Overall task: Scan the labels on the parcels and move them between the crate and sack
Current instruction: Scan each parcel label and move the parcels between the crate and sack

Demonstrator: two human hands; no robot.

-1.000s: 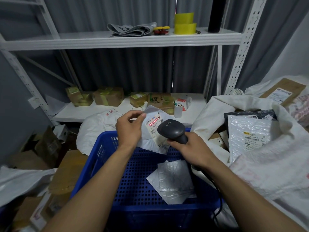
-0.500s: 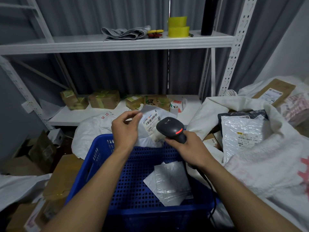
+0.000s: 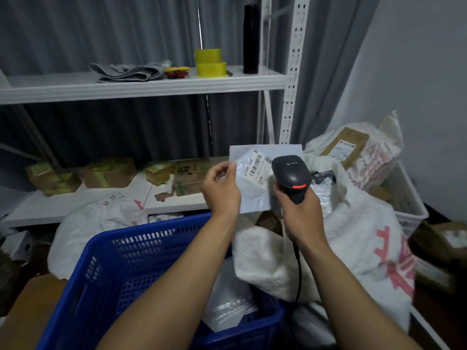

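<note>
Two bare hands are up in front of the person, each busy with one thing. The left hand (image 3: 222,192) pinches one white plastic parcel (image 3: 252,198) by its left edge between thumb and curled fingers, holding it up in the air past the far right corner of the blue crate (image 3: 121,269), beside the mouth of the white sack (image 3: 353,238). One barcode label (image 3: 257,164) faces the person near the parcel's top. The right hand (image 3: 300,213) is wrapped round the handle of the single black scanner (image 3: 290,173), whose head sits just right of the label and overlaps the parcel's right side; one red strip glows on it, and one black cable (image 3: 299,269) hangs below the wrist. Inside the crate I count one more white parcel (image 3: 227,299), lying against the right-hand wall. On the upper shelf (image 3: 151,88) stand two yellow tape rolls (image 3: 209,63), one stacked on the other, one black cylinder (image 3: 251,39) and one folded grey cloth (image 3: 129,72). The lower shelf carries a row of taped brown boxes (image 3: 108,173), at least four. A second white sack (image 3: 96,223) slumps behind the crate.
</note>
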